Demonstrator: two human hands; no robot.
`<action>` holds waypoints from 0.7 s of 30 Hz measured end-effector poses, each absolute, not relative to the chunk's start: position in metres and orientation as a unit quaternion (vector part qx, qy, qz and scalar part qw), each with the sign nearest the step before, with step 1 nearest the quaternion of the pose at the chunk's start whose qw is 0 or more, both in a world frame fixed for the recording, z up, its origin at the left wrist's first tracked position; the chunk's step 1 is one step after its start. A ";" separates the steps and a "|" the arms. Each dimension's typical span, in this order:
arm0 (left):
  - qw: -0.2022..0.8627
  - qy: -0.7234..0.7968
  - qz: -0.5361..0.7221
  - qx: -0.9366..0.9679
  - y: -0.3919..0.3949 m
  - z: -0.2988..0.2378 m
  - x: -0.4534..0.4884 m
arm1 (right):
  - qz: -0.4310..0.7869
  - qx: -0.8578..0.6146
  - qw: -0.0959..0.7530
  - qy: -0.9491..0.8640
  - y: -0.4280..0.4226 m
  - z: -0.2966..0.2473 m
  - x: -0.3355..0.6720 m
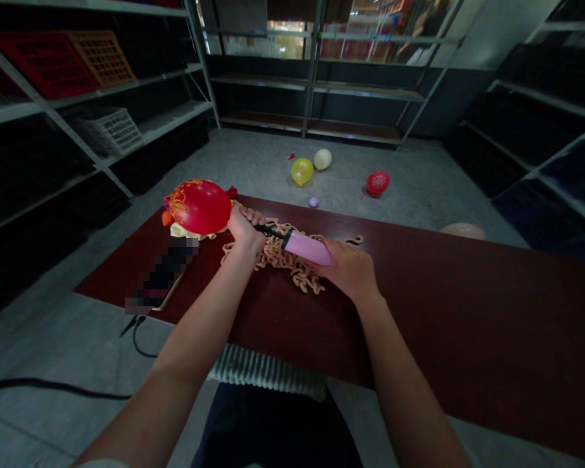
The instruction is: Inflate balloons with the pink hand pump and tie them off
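Observation:
A red balloon [199,206] with yellow print is half blown up over the left end of the dark red table [443,292]. My left hand [245,231] is closed around the balloon's neck, where the black nozzle of a pink hand pump [306,247] goes in. Around the pump's rear end my right hand [347,268] is wrapped. Under both hands lies a heap of tan rubber bands or strings [285,260]. A few limp balloons [175,224] in orange, yellow and red lie beneath the red balloon.
A blurred-out flat object [160,276] lies on the table's left part. On the floor beyond rest a yellow balloon [302,171], a cream balloon [322,159] and a red balloon [377,183]. Metal shelves line the walls. A black cable [53,387] runs across the floor at left.

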State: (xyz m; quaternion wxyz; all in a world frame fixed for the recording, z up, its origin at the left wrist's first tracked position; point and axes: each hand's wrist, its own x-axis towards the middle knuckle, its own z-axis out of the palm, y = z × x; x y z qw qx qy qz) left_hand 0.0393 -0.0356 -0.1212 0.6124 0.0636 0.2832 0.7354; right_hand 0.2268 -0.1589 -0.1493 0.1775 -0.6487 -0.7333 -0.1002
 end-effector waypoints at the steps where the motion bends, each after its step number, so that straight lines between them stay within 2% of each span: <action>1: 0.606 0.283 0.741 0.062 -0.033 -0.122 0.036 | -0.111 -0.650 0.175 -0.731 -0.160 -0.149 0.230; 7: 0.588 0.268 0.761 0.058 -0.021 -0.125 0.018 | -0.192 -0.652 0.133 -0.722 -0.163 -0.145 0.252; 12: 0.597 0.233 0.766 0.056 -0.018 -0.113 0.000 | -0.226 -0.656 0.137 -0.707 -0.166 -0.140 0.264; 21: 0.588 0.215 0.767 0.138 -0.035 -0.087 -0.010 | -0.172 -0.671 0.152 -0.705 -0.173 -0.140 0.258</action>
